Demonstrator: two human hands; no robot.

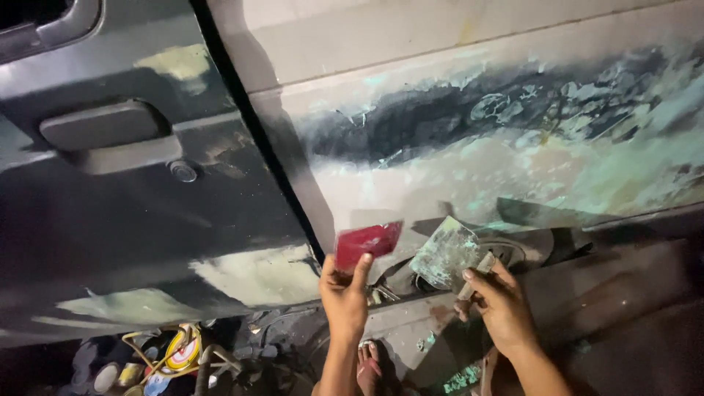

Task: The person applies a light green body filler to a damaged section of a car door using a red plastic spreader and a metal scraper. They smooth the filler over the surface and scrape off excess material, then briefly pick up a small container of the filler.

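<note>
Left hand point(345, 297) raised, fingers pinched on a red spreader card point(368, 244), thumb on one side, forefinger on the other. Right hand point(501, 306) grasps the handle of a putty scraper point(446, 253); its blade is smeared with greenish filler and tilted up toward the card. Card and blade sit just beside each other, not touching, low in front of the car body.

Around: dark door point(132, 220) on the left with one handle point(103, 125) and one round keyhole point(183, 171). A black gap runs between the door and the rear panel point(477, 132). The panel is coated in pale filler with a dark sanded streak across it. Three pale filler patches on the door: one up top, two near the lower edge.

Below, by the floor: a clutter of cans and a yellow roll point(183, 352), too dim to count. One sandalled foot point(369, 367) shows between the forearms. Nothing stands between the hands and the panel.

Lighting poor, ground dark.
</note>
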